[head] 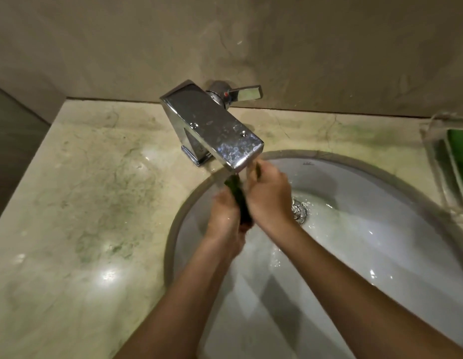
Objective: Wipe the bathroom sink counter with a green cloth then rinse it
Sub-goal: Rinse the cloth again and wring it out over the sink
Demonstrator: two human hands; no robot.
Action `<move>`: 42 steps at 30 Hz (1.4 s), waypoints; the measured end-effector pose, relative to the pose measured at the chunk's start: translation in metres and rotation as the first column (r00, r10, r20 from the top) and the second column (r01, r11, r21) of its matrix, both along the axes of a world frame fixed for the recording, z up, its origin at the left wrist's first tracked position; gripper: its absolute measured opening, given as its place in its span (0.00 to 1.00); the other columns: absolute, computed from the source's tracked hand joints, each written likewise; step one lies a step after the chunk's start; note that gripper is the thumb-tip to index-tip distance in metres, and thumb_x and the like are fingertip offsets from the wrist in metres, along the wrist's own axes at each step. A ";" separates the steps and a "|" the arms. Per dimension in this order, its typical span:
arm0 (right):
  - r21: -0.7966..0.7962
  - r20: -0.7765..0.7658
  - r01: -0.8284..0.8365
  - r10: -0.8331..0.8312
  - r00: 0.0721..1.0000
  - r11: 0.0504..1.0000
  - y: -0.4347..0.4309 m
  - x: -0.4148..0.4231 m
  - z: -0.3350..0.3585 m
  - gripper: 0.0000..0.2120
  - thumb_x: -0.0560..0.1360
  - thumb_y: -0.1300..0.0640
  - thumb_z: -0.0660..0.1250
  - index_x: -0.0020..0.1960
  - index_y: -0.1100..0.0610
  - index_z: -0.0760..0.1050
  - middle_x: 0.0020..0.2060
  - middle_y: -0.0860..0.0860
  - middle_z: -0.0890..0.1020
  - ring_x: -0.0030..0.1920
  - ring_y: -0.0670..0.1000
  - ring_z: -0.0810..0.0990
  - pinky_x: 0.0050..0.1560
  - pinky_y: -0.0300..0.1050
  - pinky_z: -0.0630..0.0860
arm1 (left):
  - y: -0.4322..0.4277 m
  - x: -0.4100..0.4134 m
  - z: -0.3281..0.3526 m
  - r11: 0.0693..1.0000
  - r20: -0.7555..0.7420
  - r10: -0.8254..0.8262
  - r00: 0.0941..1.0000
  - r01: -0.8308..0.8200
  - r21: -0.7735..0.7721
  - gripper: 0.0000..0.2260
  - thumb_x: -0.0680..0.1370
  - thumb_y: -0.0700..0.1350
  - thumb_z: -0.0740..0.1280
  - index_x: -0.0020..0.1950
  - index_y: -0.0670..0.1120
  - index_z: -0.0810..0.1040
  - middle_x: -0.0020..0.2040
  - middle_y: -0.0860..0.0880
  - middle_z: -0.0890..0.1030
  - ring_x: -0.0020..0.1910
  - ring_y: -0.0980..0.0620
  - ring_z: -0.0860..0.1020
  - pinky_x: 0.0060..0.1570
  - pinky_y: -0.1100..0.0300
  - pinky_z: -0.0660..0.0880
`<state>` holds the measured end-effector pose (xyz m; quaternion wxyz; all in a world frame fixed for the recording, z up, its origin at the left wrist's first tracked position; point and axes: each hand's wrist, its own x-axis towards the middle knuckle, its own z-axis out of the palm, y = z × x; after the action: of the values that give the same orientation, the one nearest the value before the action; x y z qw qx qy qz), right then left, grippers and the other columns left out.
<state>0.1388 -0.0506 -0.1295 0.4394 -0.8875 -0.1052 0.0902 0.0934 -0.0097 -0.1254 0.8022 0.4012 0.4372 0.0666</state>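
Sink point(380, 229): a little water is seen round the drain point(299, 209), middle right of the frame.
Dish point(437, 161): something green point(461, 151) is kept in it, at the right edge.
Cloth point(240, 200): dark green, bunched into a thin strip, held over the sink just under the tap point(212, 125), in the middle.
Left hand point(224, 213): wrapped round the cloth's low end.
Right hand point(269, 198): wrapped round the top end.
Counter point(83, 190): shiny spots are seen.

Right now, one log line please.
phase: rinse | left hand: holds green cloth | right hand: holds green cloth | where: under faucet, over sink
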 end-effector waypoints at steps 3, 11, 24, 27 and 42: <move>0.033 0.212 -0.302 0.289 0.934 0.953 -0.008 -0.039 0.005 0.19 0.79 0.45 0.55 0.47 0.58 0.77 0.38 0.57 0.82 0.39 0.61 0.79 0.38 0.52 0.75 | 0.022 -0.004 0.001 0.978 0.057 0.112 0.992 -0.100 -0.184 0.16 0.82 0.47 0.53 0.37 0.45 0.70 0.21 0.52 0.74 0.20 0.56 0.74 0.20 0.68 0.69; 0.290 -0.161 0.120 -0.075 0.984 0.949 -0.023 0.009 -0.008 0.13 0.78 0.48 0.62 0.37 0.51 0.68 0.32 0.48 0.75 0.35 0.48 0.75 0.40 0.48 0.73 | -0.006 -0.013 0.006 0.986 0.083 -0.029 0.996 0.015 0.164 0.08 0.81 0.51 0.58 0.46 0.50 0.74 0.37 0.49 0.78 0.29 0.57 0.76 0.24 0.65 0.71; 0.189 0.068 0.012 -0.025 0.997 0.982 0.003 -0.023 0.000 0.18 0.77 0.48 0.55 0.40 0.56 0.77 0.33 0.58 0.80 0.36 0.59 0.78 0.33 0.46 0.66 | 0.009 0.004 0.005 0.996 0.065 0.083 0.994 -0.083 0.009 0.15 0.80 0.45 0.55 0.35 0.46 0.71 0.27 0.49 0.72 0.27 0.54 0.71 0.24 0.67 0.68; 0.099 0.073 -0.046 0.039 0.997 0.994 0.000 -0.024 -0.001 0.19 0.77 0.47 0.52 0.38 0.55 0.75 0.37 0.60 0.81 0.39 0.62 0.78 0.36 0.48 0.70 | 0.008 -0.001 0.000 0.991 0.017 0.118 0.993 -0.117 -0.060 0.14 0.80 0.45 0.57 0.35 0.45 0.72 0.25 0.49 0.73 0.24 0.55 0.71 0.21 0.69 0.67; 0.210 -0.493 -0.186 0.268 0.828 0.960 -0.050 0.025 0.017 0.22 0.79 0.41 0.54 0.52 0.58 0.75 0.45 0.53 0.80 0.45 0.51 0.79 0.44 0.46 0.76 | 0.021 -0.019 0.001 0.941 -0.043 -0.201 0.979 0.205 0.270 0.10 0.79 0.49 0.60 0.49 0.45 0.79 0.42 0.46 0.83 0.39 0.48 0.81 0.33 0.58 0.75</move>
<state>0.1638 -0.1003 -0.1123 0.5044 -0.7752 -0.0950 0.3682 0.0742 0.0118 -0.1243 0.7384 0.5514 0.3861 0.0404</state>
